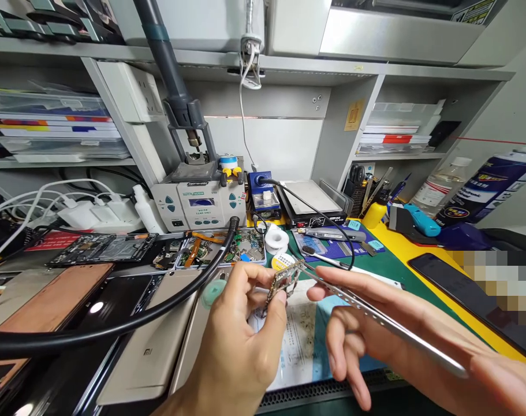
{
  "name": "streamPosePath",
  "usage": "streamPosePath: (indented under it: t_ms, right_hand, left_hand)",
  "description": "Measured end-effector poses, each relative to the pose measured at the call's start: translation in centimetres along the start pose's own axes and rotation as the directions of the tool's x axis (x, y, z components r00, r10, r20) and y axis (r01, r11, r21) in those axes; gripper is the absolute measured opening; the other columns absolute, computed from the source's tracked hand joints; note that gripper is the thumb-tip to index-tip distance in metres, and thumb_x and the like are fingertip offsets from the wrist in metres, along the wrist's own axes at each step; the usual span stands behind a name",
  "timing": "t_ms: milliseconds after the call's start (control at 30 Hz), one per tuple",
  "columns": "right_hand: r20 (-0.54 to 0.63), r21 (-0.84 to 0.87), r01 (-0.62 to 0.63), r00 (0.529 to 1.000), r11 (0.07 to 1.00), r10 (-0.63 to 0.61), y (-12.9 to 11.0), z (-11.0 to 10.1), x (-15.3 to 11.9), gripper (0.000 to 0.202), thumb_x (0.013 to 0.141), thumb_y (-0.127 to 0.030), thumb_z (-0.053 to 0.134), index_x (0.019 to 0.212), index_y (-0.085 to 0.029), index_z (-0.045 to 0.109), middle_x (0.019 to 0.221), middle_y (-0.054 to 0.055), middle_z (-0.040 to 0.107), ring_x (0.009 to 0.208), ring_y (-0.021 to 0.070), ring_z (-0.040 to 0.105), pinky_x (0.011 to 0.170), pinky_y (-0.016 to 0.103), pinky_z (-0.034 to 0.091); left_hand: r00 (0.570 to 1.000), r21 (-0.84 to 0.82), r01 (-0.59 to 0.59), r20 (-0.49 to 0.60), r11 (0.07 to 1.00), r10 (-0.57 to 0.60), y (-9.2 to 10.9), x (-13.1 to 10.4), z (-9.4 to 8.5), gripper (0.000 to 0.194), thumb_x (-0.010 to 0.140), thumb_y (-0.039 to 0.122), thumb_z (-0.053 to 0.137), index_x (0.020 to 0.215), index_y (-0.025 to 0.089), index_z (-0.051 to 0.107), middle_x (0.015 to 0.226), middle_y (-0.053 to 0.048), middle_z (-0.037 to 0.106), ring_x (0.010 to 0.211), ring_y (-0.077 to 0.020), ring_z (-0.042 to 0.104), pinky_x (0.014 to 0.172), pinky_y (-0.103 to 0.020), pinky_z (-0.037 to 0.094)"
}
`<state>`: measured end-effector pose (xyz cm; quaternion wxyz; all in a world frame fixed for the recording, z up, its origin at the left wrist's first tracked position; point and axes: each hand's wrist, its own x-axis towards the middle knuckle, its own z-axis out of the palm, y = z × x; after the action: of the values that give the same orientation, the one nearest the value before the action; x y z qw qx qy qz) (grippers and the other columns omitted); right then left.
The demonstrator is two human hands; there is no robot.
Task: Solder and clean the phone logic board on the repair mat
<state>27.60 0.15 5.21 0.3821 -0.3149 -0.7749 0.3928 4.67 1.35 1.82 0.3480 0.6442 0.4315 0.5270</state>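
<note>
My left hand [249,341] is closed, pinching a small phone circuit board [282,282] between thumb and fingers, raised above the bench. Across my right hand [392,352] lies a pair of metal tweezers [375,315] with small holes along the arm. Their tips reach the board's upper right edge; whether they grip anything there is too small to tell. The right thumb is largely out of sight, while the lower fingers hang loosely curled. Beneath both hands is a printed white and blue sheet [299,346], partly hidden by them.
A thick black hose [159,318] sweeps across phones at left, including a gold phone [145,341]. Behind stand a hot-air station [200,202], a parts tray [249,245], a solder spool [276,240] and a heating plate [310,196]. A black phone [462,300] lies right.
</note>
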Motion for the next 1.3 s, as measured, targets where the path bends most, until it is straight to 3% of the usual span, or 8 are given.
streamPosePath:
  t_ms: [100,200,333,467,567,767,1033,1300]
  right_hand:
    - [0.280,0.575,-0.313,0.943,0.756,0.178,-0.2,0.0,0.1,0.061,0.101,-0.062,0.056,0.156,-0.038,0.049,0.098,0.006,0.074,0.069,0.0147,0.068,0.058,0.024,0.057]
    - [0.198,0.661,-0.416,0.899,0.624,0.390,0.2,0.7,0.0,0.048,0.103,-0.044,0.064,0.149,-0.042,0.052,0.072,-0.007,0.058,0.046,0.0044,0.034,0.039,0.010,0.030]
    - [-0.070,0.453,-0.381,0.886,0.806,0.458,0.3,1.8,0.3,0.032,0.099,-0.046,0.071,0.126,-0.029,0.068,0.063,-0.009,0.052,0.049,0.0050,0.031,0.042,0.013,0.027]
    - [-0.323,0.100,-0.277,0.899,0.956,0.294,0.5,2.5,0.3,0.023,0.095,-0.045,0.075,0.102,-0.023,0.076,0.066,-0.003,0.062,0.056,0.0098,0.047,0.049,0.020,0.040]
    - [-0.391,-0.030,-0.198,0.904,0.980,0.171,0.9,2.7,0.0,0.017,0.095,-0.039,0.074,0.098,-0.023,0.076,0.070,-0.001,0.066,0.056,0.0117,0.053,0.049,0.023,0.045]
    - [-0.414,-0.110,-0.143,0.906,0.984,0.086,0.9,2.8,0.1,0.009,0.095,-0.032,0.073,0.094,-0.023,0.077,0.073,0.000,0.070,0.055,0.0122,0.058,0.049,0.023,0.049]
    - [-0.261,0.299,-0.336,0.871,0.893,0.415,-0.3,2.2,0.9,0.025,0.089,-0.046,0.080,0.089,-0.021,0.076,0.072,-0.001,0.068,0.059,0.0096,0.049,0.050,0.019,0.042]
    - [-0.157,0.419,-0.360,0.876,0.834,0.457,-0.6,1.9,1.0,0.033,0.091,-0.050,0.080,0.088,-0.018,0.070,0.058,-0.010,0.043,0.048,0.0035,0.026,0.040,0.017,0.018]
  left_hand:
    - [0.992,0.042,-0.104,-0.064,0.994,0.106,-0.4,0.0,0.1,0.011,0.099,0.017,0.058,0.104,0.026,0.054,0.106,0.000,0.073,0.097,-0.0111,0.075,0.084,-0.020,0.061]
    - [0.967,0.117,-0.241,-0.053,0.964,0.248,-0.8,-0.2,0.0,0.021,0.096,0.007,0.056,0.104,0.027,0.053,0.113,0.002,0.071,0.111,-0.0100,0.071,0.099,-0.021,0.057]
    - [0.946,0.200,-0.321,0.025,0.926,0.323,-0.5,-0.4,-0.4,0.033,0.095,0.007,0.057,0.121,0.027,0.059,0.116,0.000,0.071,0.113,-0.0112,0.070,0.101,-0.023,0.057]
    - [0.906,0.300,-0.418,0.070,0.858,0.417,0.3,0.0,-0.6,0.032,0.093,0.006,0.062,0.119,0.023,0.067,0.112,0.000,0.075,0.108,-0.0102,0.071,0.102,-0.020,0.055]
    - [0.876,0.305,-0.478,0.103,0.824,0.471,0.4,0.3,-0.6,0.029,0.092,0.004,0.063,0.116,0.020,0.070,0.108,-0.002,0.076,0.103,-0.0116,0.072,0.105,-0.024,0.054]
    - [0.855,0.275,-0.518,0.140,0.810,0.499,-0.1,0.4,-0.8,0.033,0.091,-0.001,0.063,0.118,0.016,0.069,0.112,-0.008,0.077,0.106,-0.0155,0.072,0.099,-0.030,0.057]
    - [0.852,0.276,-0.524,0.148,0.806,0.503,-0.2,0.4,-0.6,0.033,0.091,-0.002,0.063,0.117,0.016,0.070,0.111,-0.006,0.077,0.108,-0.0142,0.071,0.102,-0.029,0.056]
    - [0.847,0.287,-0.530,0.147,0.798,0.510,-0.1,0.3,-0.5,0.035,0.091,-0.004,0.062,0.119,0.017,0.068,0.112,-0.006,0.076,0.108,-0.0142,0.071,0.103,-0.028,0.055]
